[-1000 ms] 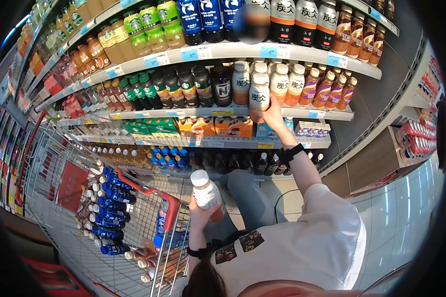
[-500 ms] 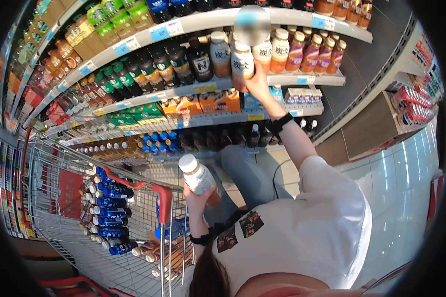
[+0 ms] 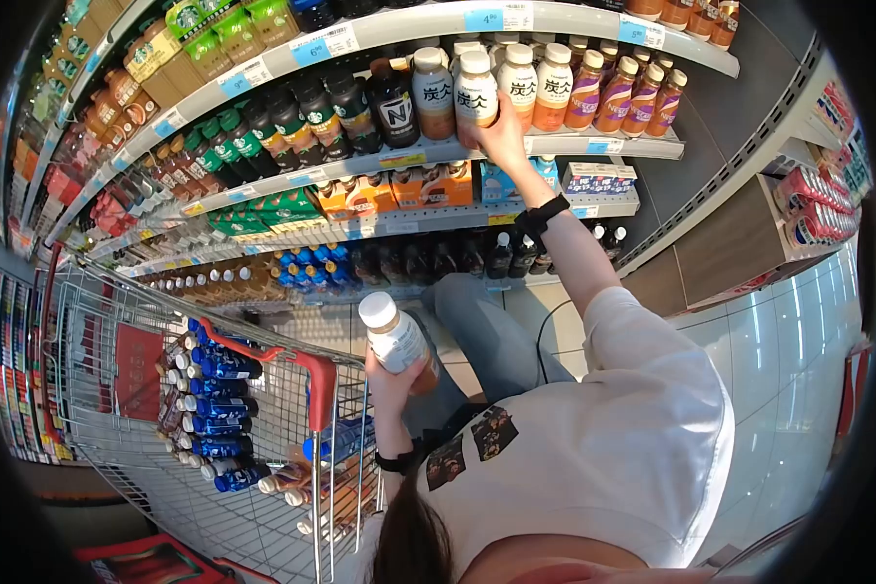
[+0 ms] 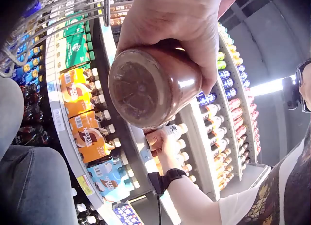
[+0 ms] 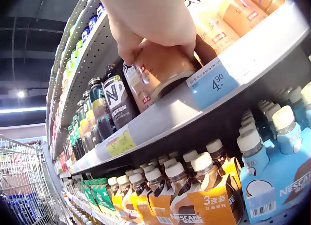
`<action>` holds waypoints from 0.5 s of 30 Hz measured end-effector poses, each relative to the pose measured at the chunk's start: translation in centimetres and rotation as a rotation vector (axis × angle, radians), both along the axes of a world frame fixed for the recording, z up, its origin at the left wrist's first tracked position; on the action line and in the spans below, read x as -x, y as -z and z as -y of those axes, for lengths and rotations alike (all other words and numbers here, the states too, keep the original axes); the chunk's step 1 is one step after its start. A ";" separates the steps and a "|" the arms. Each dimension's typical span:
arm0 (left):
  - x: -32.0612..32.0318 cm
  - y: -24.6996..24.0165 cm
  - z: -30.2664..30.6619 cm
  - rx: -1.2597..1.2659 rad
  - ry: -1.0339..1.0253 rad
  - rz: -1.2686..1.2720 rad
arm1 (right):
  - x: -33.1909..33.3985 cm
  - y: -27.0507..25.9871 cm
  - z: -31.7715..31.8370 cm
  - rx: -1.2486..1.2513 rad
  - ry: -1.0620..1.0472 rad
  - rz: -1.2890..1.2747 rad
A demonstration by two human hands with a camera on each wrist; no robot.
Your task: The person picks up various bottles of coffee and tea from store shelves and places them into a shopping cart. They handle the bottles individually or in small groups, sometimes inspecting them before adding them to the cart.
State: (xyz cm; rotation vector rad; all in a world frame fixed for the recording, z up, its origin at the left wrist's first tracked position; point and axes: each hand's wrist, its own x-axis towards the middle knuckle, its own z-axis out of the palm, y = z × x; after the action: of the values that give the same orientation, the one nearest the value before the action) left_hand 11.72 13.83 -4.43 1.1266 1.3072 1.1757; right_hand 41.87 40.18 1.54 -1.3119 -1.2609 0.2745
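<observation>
My right hand (image 3: 503, 138) grips the lower part of a white-capped coffee bottle (image 3: 476, 92) at the front of the middle shelf. In the right wrist view that bottle's brown body (image 5: 163, 64) is tilted, its base at the shelf lip above the 4.90 price label (image 5: 216, 84). Matching bottles (image 3: 553, 88) stand to its right, and a grey-labelled one (image 3: 432, 92) to its left. Low by the cart, my left hand (image 3: 389, 387) holds a second white-capped bottle (image 3: 396, 336) round its body. The left wrist view shows this bottle's round base (image 4: 138, 86).
A wire shopping cart (image 3: 321, 399) with a red handle stands at the left, with blue-labelled bottles (image 3: 224, 389) lying in it. Below the shelf are orange Nescafé packs (image 3: 433, 188) and a blue pack (image 3: 506, 182). Purple-labelled bottles (image 3: 616, 97) stand further right.
My right hand has brought its bottle in toward the shelf row, now level with its neighbours. The head view has shifted. My left hand still holds its bottle low beside the cart.
</observation>
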 end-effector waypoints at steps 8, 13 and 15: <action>-0.3 -0.3 0.1 0.048 0.005 -0.017 | 1.7 0.2 1.4 0.078 0.304 0.151; -0.6 -0.1 0.1 0.055 0.012 -0.039 | 1.9 0.9 1.4 -0.035 0.467 0.391; -0.7 -0.1 0.2 0.054 0.016 -0.038 | 2.1 0.7 1.6 0.035 0.443 0.345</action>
State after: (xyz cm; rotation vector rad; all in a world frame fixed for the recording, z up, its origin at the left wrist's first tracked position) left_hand 12.41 13.64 -4.37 1.1238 1.3487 1.1055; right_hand 39.81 38.60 0.87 -1.6760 -1.2084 -0.2541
